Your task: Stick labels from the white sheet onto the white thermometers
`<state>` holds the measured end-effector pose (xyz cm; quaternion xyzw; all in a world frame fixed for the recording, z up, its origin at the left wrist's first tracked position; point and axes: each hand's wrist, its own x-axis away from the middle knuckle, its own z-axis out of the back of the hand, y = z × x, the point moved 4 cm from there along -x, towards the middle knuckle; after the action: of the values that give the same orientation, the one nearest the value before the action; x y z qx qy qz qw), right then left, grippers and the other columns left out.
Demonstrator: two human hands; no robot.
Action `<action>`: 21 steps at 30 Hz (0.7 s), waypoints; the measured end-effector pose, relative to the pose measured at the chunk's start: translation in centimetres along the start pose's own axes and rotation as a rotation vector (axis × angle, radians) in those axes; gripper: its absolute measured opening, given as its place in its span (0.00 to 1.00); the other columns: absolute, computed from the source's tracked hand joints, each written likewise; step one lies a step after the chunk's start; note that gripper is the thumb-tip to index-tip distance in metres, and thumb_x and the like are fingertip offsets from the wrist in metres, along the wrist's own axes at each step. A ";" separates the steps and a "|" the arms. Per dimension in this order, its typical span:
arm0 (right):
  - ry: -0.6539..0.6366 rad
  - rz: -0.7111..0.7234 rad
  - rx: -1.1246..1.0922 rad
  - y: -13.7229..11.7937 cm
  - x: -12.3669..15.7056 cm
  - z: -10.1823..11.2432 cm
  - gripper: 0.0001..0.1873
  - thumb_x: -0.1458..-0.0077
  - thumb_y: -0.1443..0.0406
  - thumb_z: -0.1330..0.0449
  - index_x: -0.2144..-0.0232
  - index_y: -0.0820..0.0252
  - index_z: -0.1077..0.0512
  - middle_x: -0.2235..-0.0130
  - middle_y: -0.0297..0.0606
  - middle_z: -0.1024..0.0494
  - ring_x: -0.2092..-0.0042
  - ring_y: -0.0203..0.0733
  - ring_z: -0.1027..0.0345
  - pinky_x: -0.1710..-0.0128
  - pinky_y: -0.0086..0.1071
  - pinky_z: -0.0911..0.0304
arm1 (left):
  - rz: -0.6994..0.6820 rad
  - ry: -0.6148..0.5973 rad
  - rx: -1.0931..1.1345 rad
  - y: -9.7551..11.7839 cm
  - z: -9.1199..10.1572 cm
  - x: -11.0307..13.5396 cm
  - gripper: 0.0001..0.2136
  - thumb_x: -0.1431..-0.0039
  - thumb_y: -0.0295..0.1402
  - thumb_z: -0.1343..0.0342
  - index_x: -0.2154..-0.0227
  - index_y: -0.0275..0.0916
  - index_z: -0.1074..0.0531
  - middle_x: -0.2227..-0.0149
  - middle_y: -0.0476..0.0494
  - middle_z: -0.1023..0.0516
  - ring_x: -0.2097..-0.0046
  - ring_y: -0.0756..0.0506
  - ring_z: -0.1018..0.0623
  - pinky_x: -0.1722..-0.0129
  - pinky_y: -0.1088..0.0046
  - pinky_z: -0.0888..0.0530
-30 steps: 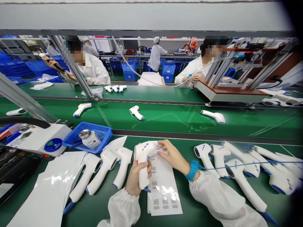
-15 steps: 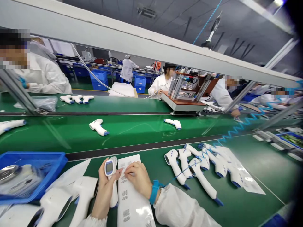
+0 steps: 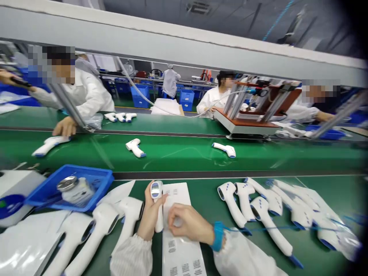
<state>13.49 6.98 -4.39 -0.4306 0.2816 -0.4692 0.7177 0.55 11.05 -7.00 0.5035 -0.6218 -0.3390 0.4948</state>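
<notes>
One white infrared thermometer [image 3: 156,195] gripped upright in the left hand [image 3: 149,215] at bottom center, right hand [image 3: 186,219] loosely curled over a printed sheet [image 3: 178,195] beside it.

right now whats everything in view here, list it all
held thermometer: 1, white and blue, upright in the left hand
right-bench thermometers: at least six, white and blue, lying right of the hands
left-bench thermometers: about three, white, below the tray
belt thermometers: 3, white and blue, lying on the green belt
far-bench thermometers: 3, white, in a row beyond the belt
blue tray: 1, blue, left of the hands
jar: 1, white, metal lid, in the tray
printed sheet: 1, white, under the right hand
blue crates: several, blue, far floor
co-workers: at least four, white coats, beyond the belt
left hand: 1, around the thermometer
right hand: 1, blue wrist strap, over the sheet
</notes>
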 end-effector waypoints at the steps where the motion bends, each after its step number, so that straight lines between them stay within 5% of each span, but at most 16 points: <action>1: -0.102 -0.023 -0.112 -0.6 0.9 -0.1 0.07 0.58 0.75 0.37 0.77 0.59 0.29 0.68 0.31 0.25 0.67 0.35 0.32 0.63 0.28 0.37 | 0.014 -0.014 -0.006 0.2 -0.2 0.5 0.34 0.49 0.34 0.38 0.40 0.51 0.46 0.47 0.43 0.31 0.53 0.43 0.23 0.52 0.64 0.26; 3: -0.260 -0.125 -0.297 -1.6 2.5 0.0 0.05 0.57 0.72 0.36 0.77 0.60 0.29 0.70 0.31 0.26 0.72 0.33 0.34 0.69 0.27 0.37 | 0.053 -0.078 -0.026 0.3 -0.9 1.9 0.35 0.46 0.36 0.40 0.38 0.53 0.51 0.47 0.41 0.31 0.55 0.42 0.22 0.59 0.64 0.24; 5: -0.274 -0.200 -0.343 -2.4 3.3 0.6 0.04 0.56 0.71 0.36 0.77 0.60 0.28 0.69 0.32 0.25 0.72 0.33 0.34 0.71 0.27 0.38 | 0.035 -0.131 -0.061 0.1 -1.4 3.7 0.33 0.43 0.38 0.43 0.37 0.51 0.51 0.45 0.40 0.31 0.51 0.41 0.23 0.57 0.65 0.24; 8: -0.109 -0.173 -0.212 -3.0 3.3 1.8 0.05 0.54 0.72 0.38 0.76 0.59 0.28 0.65 0.34 0.25 0.65 0.36 0.31 0.64 0.29 0.37 | -0.034 -0.117 -0.103 -0.8 -1.7 6.3 0.28 0.40 0.39 0.45 0.38 0.48 0.47 0.38 0.41 0.38 0.45 0.42 0.28 0.51 0.69 0.28; 12: 0.066 -0.119 -0.062 -2.9 2.4 3.1 0.07 0.52 0.73 0.40 0.76 0.57 0.27 0.57 0.35 0.27 0.52 0.42 0.33 0.49 0.36 0.41 | 0.073 -0.161 -0.099 -2.7 -1.9 7.9 0.32 0.39 0.43 0.47 0.35 0.50 0.54 0.40 0.37 0.37 0.68 0.50 0.26 0.77 0.75 0.29; 21: 0.155 -0.085 -0.096 -2.1 0.0 3.7 0.05 0.51 0.71 0.40 0.76 0.57 0.29 0.57 0.36 0.24 0.53 0.42 0.30 0.49 0.36 0.39 | 0.078 -0.208 -0.135 -2.7 -2.8 7.9 0.33 0.42 0.29 0.50 0.35 0.53 0.55 0.32 0.41 0.50 0.74 0.55 0.30 0.83 0.80 0.35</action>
<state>15.63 7.92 -0.82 -0.4383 0.3400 -0.5173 0.6517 4.01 2.99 -6.55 0.4066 -0.6646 -0.4110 0.4733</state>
